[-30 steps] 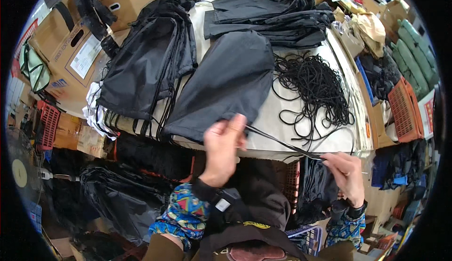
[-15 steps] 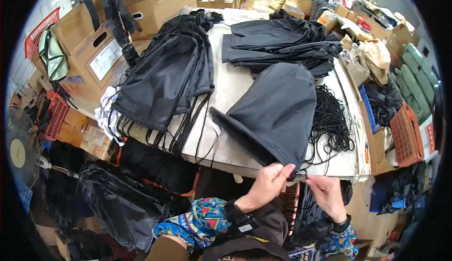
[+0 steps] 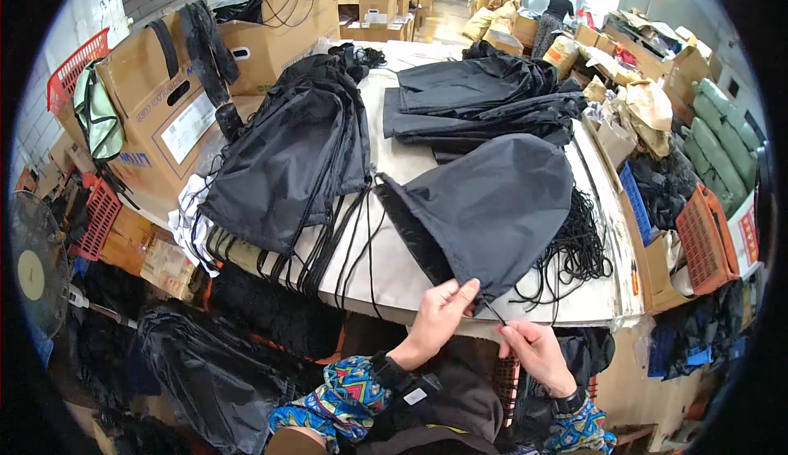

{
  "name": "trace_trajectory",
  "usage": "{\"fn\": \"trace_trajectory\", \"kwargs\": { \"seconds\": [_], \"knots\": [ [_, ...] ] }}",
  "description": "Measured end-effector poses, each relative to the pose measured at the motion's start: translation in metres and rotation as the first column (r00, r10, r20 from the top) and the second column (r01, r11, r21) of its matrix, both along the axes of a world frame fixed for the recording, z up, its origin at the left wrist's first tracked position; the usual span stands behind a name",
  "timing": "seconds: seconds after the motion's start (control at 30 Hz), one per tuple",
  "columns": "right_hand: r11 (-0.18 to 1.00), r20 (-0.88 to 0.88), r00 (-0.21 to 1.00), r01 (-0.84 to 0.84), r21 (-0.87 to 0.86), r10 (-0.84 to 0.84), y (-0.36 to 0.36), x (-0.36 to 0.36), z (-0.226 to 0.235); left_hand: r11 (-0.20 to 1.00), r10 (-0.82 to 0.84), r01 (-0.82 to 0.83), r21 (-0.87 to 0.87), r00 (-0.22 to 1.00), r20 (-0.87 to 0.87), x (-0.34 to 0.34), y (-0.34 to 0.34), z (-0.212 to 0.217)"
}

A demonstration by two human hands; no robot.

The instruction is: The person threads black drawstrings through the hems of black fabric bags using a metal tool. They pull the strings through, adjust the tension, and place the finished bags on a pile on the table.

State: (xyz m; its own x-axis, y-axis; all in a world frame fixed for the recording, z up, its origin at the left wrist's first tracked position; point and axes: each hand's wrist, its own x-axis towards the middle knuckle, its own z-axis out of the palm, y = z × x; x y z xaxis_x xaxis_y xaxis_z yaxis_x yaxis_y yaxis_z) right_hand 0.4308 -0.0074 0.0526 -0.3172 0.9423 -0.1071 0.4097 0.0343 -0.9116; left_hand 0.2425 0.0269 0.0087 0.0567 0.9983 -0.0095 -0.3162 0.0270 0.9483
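One black bag (image 3: 505,209), lying at the near edge of the table (image 3: 410,157), corner pinched in left hand (image 3: 435,324), seemingly as anchor for the cord (image 3: 495,312) gripped taut by right hand (image 3: 538,356).

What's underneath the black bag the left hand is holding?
Past the right edge of the black bag, a tangle of black cords shows on the pale tabletop. How far the cords run beneath it, and whether anything else lies there, the fabric hides.

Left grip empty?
No, the left grip pinches the near corner of a black drawstring bag between thumb and fingers.
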Motion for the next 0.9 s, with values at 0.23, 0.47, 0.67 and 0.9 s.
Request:
{"fn": "trace_trajectory", "kwargs": {
  "seconds": [0.23,0.47,0.67,0.9],
  "knots": [
    [0.764,0.381,0.917,-0.161,0.624,-0.118,0.019,0.004,0.01,0.964,0.037,0.026,0.266,0.973,-0.229,0.038,0.0,0.016],
    [0.544,-0.206,0.951,0.301,0.783,-0.23,0.043,0.02,0.113,0.662,0.491,0.203,0.721,0.61,-0.622,0.024,0.01,0.003],
    [0.601,-0.485,0.858,0.479,0.639,-0.168,0.019,0.033,0.127,0.385,0.658,0.571,0.725,0.381,-0.65,0.026,0.015,0.0],
    [0.168,-0.848,0.258,0.965,0.202,-0.462,-0.013,0.138,0.081,0.441,0.727,0.75,0.493,0.023,-0.686,-0.064,0.063,-0.002]
  ]
}}
